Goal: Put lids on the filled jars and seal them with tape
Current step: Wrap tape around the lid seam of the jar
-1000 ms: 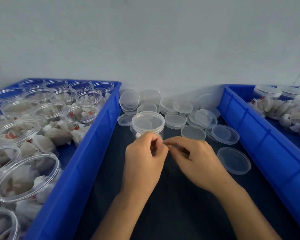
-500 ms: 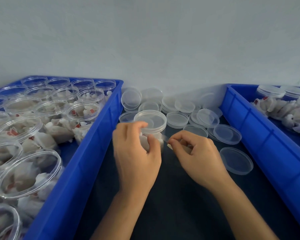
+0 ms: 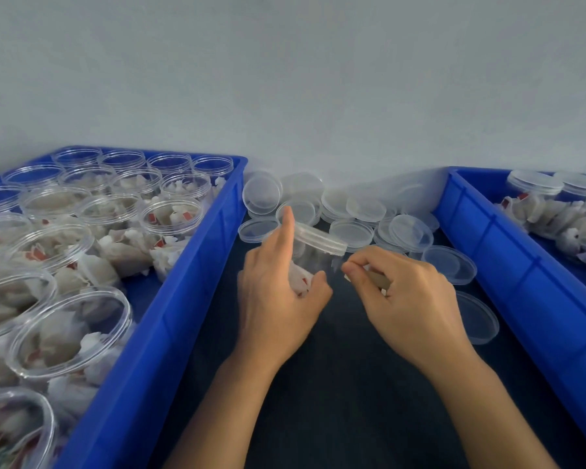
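Observation:
A clear lidded jar [image 3: 318, 248] of white packets stands tilted on the dark table between the two crates. My left hand [image 3: 278, 292] grips its left side, thumb curled at the front, index finger raised past the lid. My right hand [image 3: 403, 296] is just right of the jar and pinches a small strip of clear tape [image 3: 339, 265] toward the jar's wall; the strip is hard to make out. Loose clear lids [image 3: 352, 231] lie piled behind the jar.
A blue crate [image 3: 183, 299] on the left holds several open filled jars [image 3: 68, 333]. A second blue crate [image 3: 521, 282] on the right holds lidded jars [image 3: 535, 182] and loose packets. More lids [image 3: 477, 318] lie right of my hands. A pale wall closes the back.
My left hand moved from pinching at the front onto the jar's left side and tilted the jar. My right hand stayed beside it, still pinching.

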